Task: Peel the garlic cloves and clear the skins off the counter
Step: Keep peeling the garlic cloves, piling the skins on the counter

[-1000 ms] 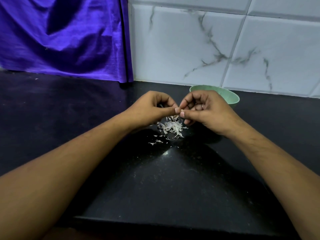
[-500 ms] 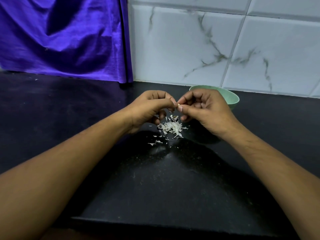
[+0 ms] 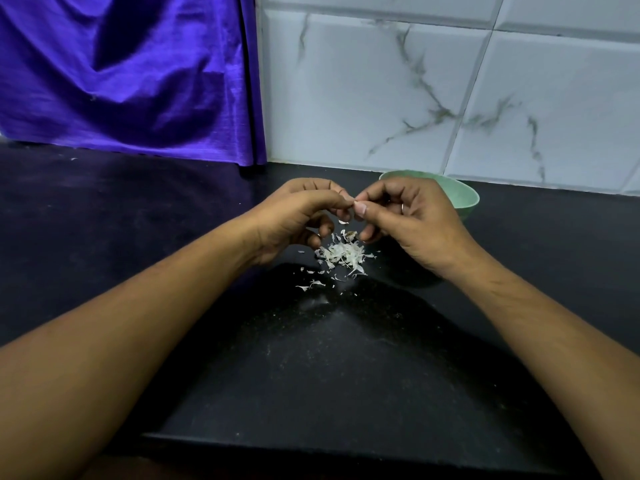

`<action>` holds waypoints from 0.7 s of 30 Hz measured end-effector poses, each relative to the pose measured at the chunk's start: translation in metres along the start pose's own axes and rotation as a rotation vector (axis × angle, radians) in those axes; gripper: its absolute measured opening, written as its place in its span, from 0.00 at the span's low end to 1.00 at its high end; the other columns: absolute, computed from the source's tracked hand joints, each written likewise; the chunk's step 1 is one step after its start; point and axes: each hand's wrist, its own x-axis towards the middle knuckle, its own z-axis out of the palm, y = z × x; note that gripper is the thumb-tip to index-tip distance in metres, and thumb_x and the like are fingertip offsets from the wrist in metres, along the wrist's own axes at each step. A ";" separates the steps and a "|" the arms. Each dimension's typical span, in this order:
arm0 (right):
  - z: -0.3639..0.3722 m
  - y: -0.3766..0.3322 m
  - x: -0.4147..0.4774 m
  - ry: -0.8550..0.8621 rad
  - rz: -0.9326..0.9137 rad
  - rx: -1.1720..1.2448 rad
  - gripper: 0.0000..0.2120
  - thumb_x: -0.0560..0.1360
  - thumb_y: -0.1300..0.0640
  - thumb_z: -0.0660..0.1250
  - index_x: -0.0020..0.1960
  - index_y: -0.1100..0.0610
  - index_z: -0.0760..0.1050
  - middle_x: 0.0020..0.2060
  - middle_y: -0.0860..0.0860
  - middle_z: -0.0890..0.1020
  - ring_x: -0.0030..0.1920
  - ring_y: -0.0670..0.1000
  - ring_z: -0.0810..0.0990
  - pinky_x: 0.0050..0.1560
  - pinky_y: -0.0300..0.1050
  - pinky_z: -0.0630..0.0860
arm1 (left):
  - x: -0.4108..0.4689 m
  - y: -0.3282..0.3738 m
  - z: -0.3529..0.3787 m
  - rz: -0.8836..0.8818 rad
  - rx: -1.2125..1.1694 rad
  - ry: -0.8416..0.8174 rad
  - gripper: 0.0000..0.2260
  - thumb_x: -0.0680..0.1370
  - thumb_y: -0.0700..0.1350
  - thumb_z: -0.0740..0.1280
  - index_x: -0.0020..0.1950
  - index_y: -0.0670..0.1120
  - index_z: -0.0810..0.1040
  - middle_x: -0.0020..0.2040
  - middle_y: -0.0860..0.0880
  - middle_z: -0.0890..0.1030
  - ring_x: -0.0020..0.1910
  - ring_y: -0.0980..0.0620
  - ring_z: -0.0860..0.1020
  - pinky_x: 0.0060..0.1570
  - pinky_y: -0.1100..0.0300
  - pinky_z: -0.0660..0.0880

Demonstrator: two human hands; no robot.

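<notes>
My left hand (image 3: 298, 216) and my right hand (image 3: 412, 220) meet fingertip to fingertip above the black counter (image 3: 311, 358). Both pinch a small garlic clove (image 3: 353, 201), which the fingers almost wholly hide. A flake of skin (image 3: 343, 222) hangs in the air just below the fingertips. Under the hands lies a heap of white garlic skins (image 3: 341, 254), with a few loose flakes (image 3: 310, 285) scattered to its front left. A green bowl (image 3: 464, 195) stands behind my right hand, mostly covered by it.
A purple cloth (image 3: 131, 74) hangs at the back left down to the counter. White marbled wall tiles (image 3: 415, 98) close off the back. The counter's front edge (image 3: 311, 445) runs near the bottom of the view.
Both hands have risen slightly off the heap and kept picking at the clove. A flake of skin has come loose and drops below the fingertips.
</notes>
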 end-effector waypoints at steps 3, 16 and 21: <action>-0.004 -0.002 0.000 0.017 -0.014 -0.035 0.03 0.78 0.64 0.72 0.48 0.57 0.82 0.38 0.45 0.87 0.34 0.50 0.85 0.37 0.39 0.80 | -0.001 -0.002 0.000 0.020 0.053 0.021 0.04 0.80 0.45 0.70 0.47 0.48 0.82 0.40 0.52 0.81 0.30 0.56 0.71 0.28 0.65 0.68; -0.004 0.001 0.000 0.040 -0.018 -0.172 0.04 0.75 0.61 0.76 0.45 0.55 0.81 0.36 0.49 0.86 0.34 0.51 0.86 0.35 0.40 0.80 | -0.001 -0.003 0.000 0.052 0.096 0.033 0.03 0.79 0.44 0.72 0.49 0.45 0.81 0.41 0.50 0.84 0.29 0.56 0.72 0.28 0.65 0.70; -0.003 0.004 0.000 0.024 0.011 -0.134 0.03 0.77 0.61 0.75 0.46 0.58 0.81 0.33 0.49 0.84 0.34 0.53 0.87 0.35 0.41 0.79 | -0.001 -0.003 0.002 0.061 0.067 0.034 0.02 0.80 0.43 0.71 0.48 0.46 0.80 0.41 0.50 0.83 0.29 0.56 0.74 0.28 0.64 0.72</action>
